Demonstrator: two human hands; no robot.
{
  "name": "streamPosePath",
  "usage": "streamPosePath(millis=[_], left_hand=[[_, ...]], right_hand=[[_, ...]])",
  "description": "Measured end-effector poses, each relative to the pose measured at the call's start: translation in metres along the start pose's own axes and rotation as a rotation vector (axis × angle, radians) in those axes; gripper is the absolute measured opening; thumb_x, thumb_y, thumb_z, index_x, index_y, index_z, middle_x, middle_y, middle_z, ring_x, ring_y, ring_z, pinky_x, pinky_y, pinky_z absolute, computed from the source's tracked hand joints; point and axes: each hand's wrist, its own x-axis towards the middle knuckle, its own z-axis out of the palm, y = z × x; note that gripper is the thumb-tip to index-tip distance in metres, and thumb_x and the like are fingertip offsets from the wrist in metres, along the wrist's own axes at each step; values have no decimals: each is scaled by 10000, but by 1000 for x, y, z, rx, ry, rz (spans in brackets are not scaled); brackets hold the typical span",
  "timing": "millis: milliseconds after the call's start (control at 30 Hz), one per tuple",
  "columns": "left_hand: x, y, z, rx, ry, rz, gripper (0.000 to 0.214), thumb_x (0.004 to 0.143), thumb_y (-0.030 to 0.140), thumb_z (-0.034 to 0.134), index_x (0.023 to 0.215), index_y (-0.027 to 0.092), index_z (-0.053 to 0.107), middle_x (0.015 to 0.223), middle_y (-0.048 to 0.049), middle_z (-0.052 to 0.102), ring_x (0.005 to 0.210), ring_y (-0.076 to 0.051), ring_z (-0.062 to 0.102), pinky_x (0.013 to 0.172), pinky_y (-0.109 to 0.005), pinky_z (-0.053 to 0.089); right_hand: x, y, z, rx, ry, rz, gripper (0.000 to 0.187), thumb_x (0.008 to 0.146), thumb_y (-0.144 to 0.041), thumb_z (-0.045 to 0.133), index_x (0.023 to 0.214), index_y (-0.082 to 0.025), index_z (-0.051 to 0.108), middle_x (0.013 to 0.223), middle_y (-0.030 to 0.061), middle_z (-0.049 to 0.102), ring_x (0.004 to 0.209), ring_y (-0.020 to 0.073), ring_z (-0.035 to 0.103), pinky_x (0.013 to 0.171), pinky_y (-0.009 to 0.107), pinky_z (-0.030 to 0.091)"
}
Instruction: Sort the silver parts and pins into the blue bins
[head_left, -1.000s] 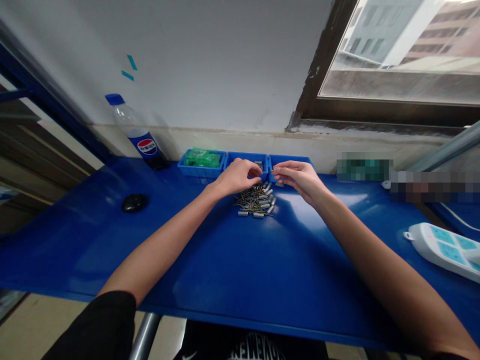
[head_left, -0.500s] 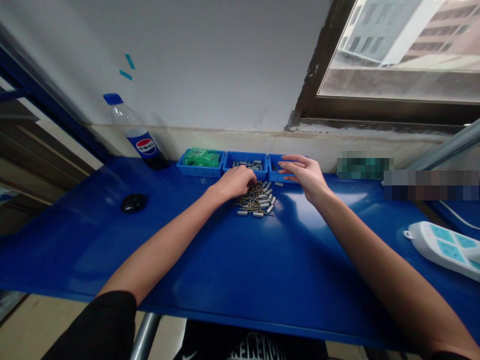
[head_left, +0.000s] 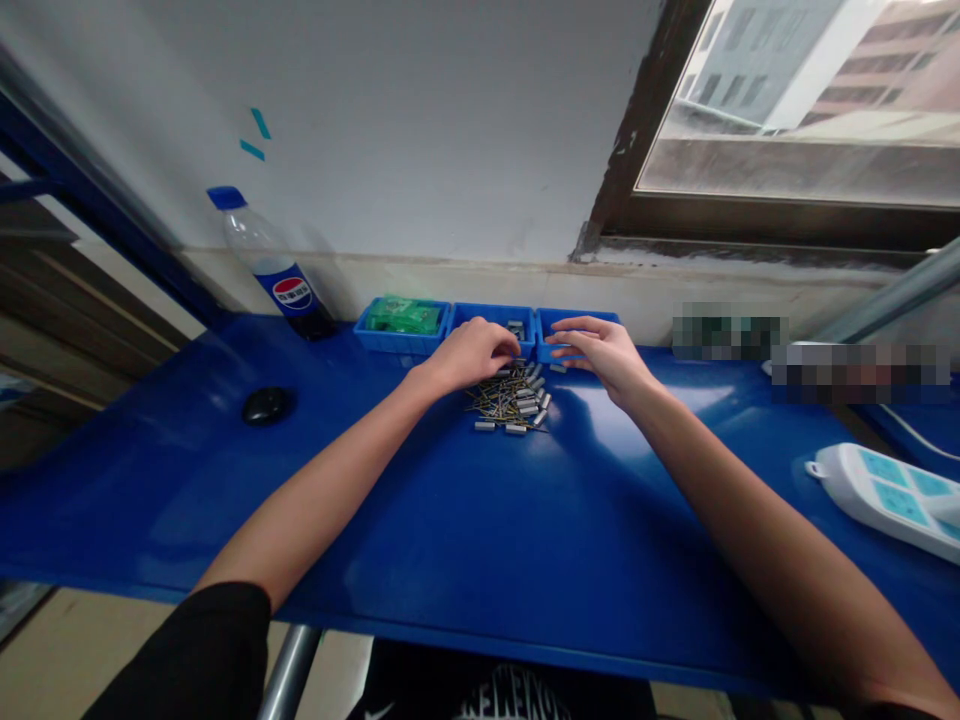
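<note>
My left hand [head_left: 474,354] hovers at the front edge of the middle blue bin [head_left: 457,312], its fingers curled in together; whatever they grip, if anything, is hidden. Just below it on the table lies a pile of thin brass-coloured pins or screws [head_left: 501,398] mixed with short silver metal cylinders [head_left: 528,410]. More silver pieces [head_left: 516,328] show inside the middle bin, partly covered by the hand. In front of the right blue bin [head_left: 551,317], my right hand [head_left: 601,354] is open with fingers spread, and nothing shows in it.
A left blue bin [head_left: 405,345] holds a green packet [head_left: 405,316]. Further left stand a Pepsi bottle [head_left: 281,280] and a black mouse-like object [head_left: 266,405]. At the right lies a white power strip [head_left: 885,490] on the blue table [head_left: 465,560]. The wall and window rise behind.
My left hand has lifted slightly from the back of the pile towards the middle bin, covering more of it. My right hand has shifted slightly left and down, still open.
</note>
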Motion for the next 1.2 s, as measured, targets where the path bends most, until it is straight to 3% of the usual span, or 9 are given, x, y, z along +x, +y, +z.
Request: streamPosePath(millis=[233, 500, 667, 833, 933, 1067, 1200], left_hand=[[1, 9, -1, -334, 177, 69, 137, 831, 172, 689, 931, 146, 779, 868, -66, 811, 793, -176, 765, 781, -291, 588], [1, 14, -1, -421, 175, 56, 115, 801, 187, 720, 896, 135, 758, 825, -68, 805, 763, -177, 768, 736, -275, 581], [0, 11, -1, -278, 76, -9, 225, 831, 234, 731, 1029, 134, 765, 904, -85, 813, 831, -189, 766, 781, -290, 577], [-1, 3, 5, 11, -89, -39, 252, 817, 191, 733, 1058, 160, 800, 1033, -107, 811, 946, -234, 757, 848, -322, 562], [-1, 1, 9, 121, -151, -26, 257, 820, 157, 712, 1054, 173, 814, 1042, -107, 809, 985, -252, 752, 866, -332, 548], [-1, 2, 11, 168, -183, -3, 261, 824, 125, 679, 1042, 168, 814, 1020, -109, 805, 957, -236, 747, 836, -310, 531], [-1, 3, 13, 161, -177, 2, 272, 806, 101, 667, 1034, 162, 801, 991, -102, 798, 887, -213, 734, 763, -286, 508]], right_hand=[[-3, 2, 3, -3, -180, 89, 81, 879, -211, 753, 948, -170, 762, 837, 80, 793, 643, 110, 692, 587, 201, 576], [-3, 11, 3, 155, -308, 39, 229, 719, -284, 895, 889, -170, 791, 884, 88, 791, 777, 154, 730, 808, 292, 633], [-3, 8, 4, 82, -203, 4, 209, 711, -258, 866, 872, -152, 786, 750, 56, 745, 678, 134, 684, 737, 281, 611], [3, 7, -2, -44, 90, -63, 124, 716, -225, 799, 817, -157, 774, 770, 71, 756, 639, 140, 646, 556, 244, 525], [7, 8, -8, -99, 230, -102, 203, 707, -266, 795, 882, -163, 783, 783, 71, 754, 652, 157, 651, 487, 227, 472], [9, 7, -11, -75, 259, -94, 341, 684, -295, 814, 1000, -174, 770, 790, 54, 745, 656, 160, 650, 454, 214, 435], [7, 6, -7, -63, 214, -89, 272, 674, -274, 806, 924, -180, 756, 766, 41, 723, 638, 145, 630, 465, 210, 434]])
